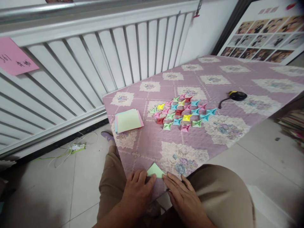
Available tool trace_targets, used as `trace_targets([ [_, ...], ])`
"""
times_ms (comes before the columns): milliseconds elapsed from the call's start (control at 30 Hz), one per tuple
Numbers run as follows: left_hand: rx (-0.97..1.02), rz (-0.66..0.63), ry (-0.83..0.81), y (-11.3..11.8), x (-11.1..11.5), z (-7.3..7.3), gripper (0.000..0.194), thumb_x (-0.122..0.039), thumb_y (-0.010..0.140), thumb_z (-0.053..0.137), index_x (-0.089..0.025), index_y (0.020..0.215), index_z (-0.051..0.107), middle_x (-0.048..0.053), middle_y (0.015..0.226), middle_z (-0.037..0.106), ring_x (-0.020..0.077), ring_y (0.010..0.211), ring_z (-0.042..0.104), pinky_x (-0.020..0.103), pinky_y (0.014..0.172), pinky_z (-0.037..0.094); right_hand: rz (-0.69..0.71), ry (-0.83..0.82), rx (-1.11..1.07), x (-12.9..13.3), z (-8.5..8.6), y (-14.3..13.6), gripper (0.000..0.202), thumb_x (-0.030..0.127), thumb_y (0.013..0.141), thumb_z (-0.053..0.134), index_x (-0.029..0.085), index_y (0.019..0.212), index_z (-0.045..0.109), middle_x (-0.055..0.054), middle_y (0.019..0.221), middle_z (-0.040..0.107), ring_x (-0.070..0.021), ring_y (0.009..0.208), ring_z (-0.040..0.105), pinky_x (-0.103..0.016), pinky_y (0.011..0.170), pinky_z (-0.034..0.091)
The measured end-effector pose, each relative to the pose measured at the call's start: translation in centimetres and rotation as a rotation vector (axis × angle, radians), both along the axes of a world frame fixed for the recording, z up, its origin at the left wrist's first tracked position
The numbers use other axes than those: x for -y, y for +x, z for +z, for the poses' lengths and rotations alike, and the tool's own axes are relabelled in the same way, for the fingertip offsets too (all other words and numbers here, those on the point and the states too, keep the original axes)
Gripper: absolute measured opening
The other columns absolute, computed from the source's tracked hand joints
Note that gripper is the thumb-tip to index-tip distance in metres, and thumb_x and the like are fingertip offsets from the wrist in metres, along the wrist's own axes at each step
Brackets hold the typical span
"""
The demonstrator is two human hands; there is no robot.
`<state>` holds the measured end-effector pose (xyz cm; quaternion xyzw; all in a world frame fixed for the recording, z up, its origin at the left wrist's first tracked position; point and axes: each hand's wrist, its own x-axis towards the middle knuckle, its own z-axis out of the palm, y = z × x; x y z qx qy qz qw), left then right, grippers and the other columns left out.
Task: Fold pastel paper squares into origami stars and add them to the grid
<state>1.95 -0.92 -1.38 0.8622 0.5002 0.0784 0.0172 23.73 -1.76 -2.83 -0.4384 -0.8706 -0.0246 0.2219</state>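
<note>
A light green sheet of origami paper [155, 171], folded into a triangle, lies at the near edge of the table with its point facing away from me. My left hand [140, 190] holds its left corner, the thumb pressed on the lower edge and the fingers curled beside it. At the right corner, the index finger and thumb of my right hand [181, 194] grip the paper, while the other fingers stretch forward over the cloth. Beyond my hands stand rows of small folded paper pieces [177, 113] in pink, green, yellow, red and blue. A stack of square paper [129, 121], pale green on top, lies to their left.
A purple floral cloth [147, 142] covers the table. A black and yellow object with a strap [238, 95] rests on the right. Behind the table runs a white radiator [137, 47] bearing a pink note [16, 57]. A power strip [78, 148] with cables lies on the floor.
</note>
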Motion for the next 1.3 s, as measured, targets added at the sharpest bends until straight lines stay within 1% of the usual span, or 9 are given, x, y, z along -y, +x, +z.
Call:
trace_targets([
  [100, 0.02, 0.023, 0.015, 0.2, 0.1, -0.5, 0.038, -0.037, 0.088, 0.053, -0.033, 0.126, 0.05, 0.009, 0.11, 0.054, 0.0273, 0.101, 0.048, 0.045, 0.085, 0.04, -0.033, -0.05, 0.014, -0.3, 0.6, 0.7, 0.037, 0.014, 0.088, 0.045, 0.021, 0.123, 0.052, -0.002, 0.113, 0.067, -0.018, 0.11, 0.056, -0.04, 0.104, 0.022],
  [200, 0.044, 0.038, 0.037, 0.3, 0.2, -0.7, 0.039, -0.038, 0.087, 0.055, -0.033, 0.125, 0.05, 0.008, 0.111, 0.053, 0.0274, 0.101, 0.047, 0.045, 0.085, 0.04, -0.051, -0.083, -0.002, -1.1, 1.4, -0.1, 0.037, 0.019, 0.088, 0.049, 0.023, 0.125, 0.051, -0.003, 0.118, 0.065, -0.0207, 0.113, 0.054, -0.045, 0.105, 0.019],
  [333, 0.069, 0.054, 0.045, 0.3, 0.5, -0.4, 0.041, -0.044, 0.084, 0.057, -0.032, 0.124, 0.052, 0.007, 0.113, 0.052, 0.0273, 0.102, 0.046, 0.045, 0.087, 0.039, 0.077, -0.162, 0.028, -2.3, 1.6, -1.8, 0.044, 0.026, 0.086, 0.057, 0.026, 0.129, 0.049, -0.003, 0.13, 0.057, -0.0244, 0.127, 0.042, -0.05, 0.108, 0.013],
  [467, 0.074, 0.073, 0.033, 0.4, 0.7, 0.1, 0.042, -0.042, 0.084, 0.058, -0.034, 0.125, 0.051, 0.006, 0.115, 0.051, 0.0263, 0.104, 0.046, 0.044, 0.089, 0.039, 0.14, -0.287, 0.101, -3.3, 1.2, -1.9, 0.053, 0.029, 0.084, 0.06, 0.025, 0.134, 0.043, -0.007, 0.137, 0.05, -0.027, 0.131, 0.036, -0.056, 0.107, 0.012],
  [700, 0.103, 0.086, 0.043, 0.5, 1.0, -0.1, 0.042, -0.039, 0.084, 0.057, -0.033, 0.125, 0.051, 0.006, 0.115, 0.052, 0.027, 0.106, 0.045, 0.045, 0.092, 0.038, 0.084, -0.363, 0.14, -4.2, 1.0, -1.5, 0.066, 0.039, 0.081, 0.063, 0.024, 0.14, 0.037, -0.008, 0.145, 0.039, -0.0311, 0.135, 0.028, -0.06, 0.106, 0.014],
  [867, 0.092, 0.092, 0.007, 0.5, 1.1, -0.1, 0.046, -0.035, 0.084, 0.056, -0.033, 0.129, 0.048, 0.008, 0.118, 0.051, 0.0284, 0.108, 0.045, 0.046, 0.092, 0.037, 0.014, -0.346, 0.09, -4.4, 1.5, -1.5, 0.069, 0.042, 0.081, 0.062, 0.02, 0.141, 0.034, -0.01, 0.146, 0.037, -0.0309, 0.135, 0.029, -0.059, 0.105, 0.019],
  [1000, 0.068, 0.089, -0.051, 0.6, 1.1, 0.2, 0.048, -0.032, 0.084, 0.055, -0.032, 0.131, 0.047, 0.009, 0.121, 0.05, 0.0292, 0.11, 0.044, 0.048, 0.094, 0.036, -0.081, -0.236, -0.047, -4.1, 2.1, -1.9, 0.048, 0.034, 0.088, 0.054, 0.018, 0.132, 0.046, -0.012, 0.135, 0.051, -0.0279, 0.126, 0.043, -0.053, 0.102, 0.03],
  [1100, 0.059, 0.099, -0.058, 0.6, 1.1, 0.2, 0.047, -0.032, 0.084, 0.055, -0.032, 0.13, 0.047, 0.009, 0.123, 0.05, 0.0294, 0.112, 0.044, 0.048, 0.096, 0.035, -0.028, -0.157, -0.131, -3.3, 1.8, -2.8, 0.028, 0.022, 0.091, 0.047, 0.018, 0.116, 0.06, -0.01, 0.115, 0.064, -0.0233, 0.107, 0.056, -0.045, 0.096, 0.039],
  [1300, 0.052, 0.114, -0.041, -0.1, 1.5, 0.1, 0.047, -0.036, 0.084, 0.055, -0.031, 0.13, 0.047, 0.006, 0.127, 0.051, 0.0287, 0.116, 0.043, 0.047, 0.098, 0.033, 0.002, -0.14, -0.201, -2.8, 0.5, -3.8, 0.021, 0.015, 0.087, 0.055, 0.021, 0.103, 0.066, -0.005, 0.101, 0.068, -0.0209, 0.091, 0.059, -0.037, 0.083, 0.046],
])
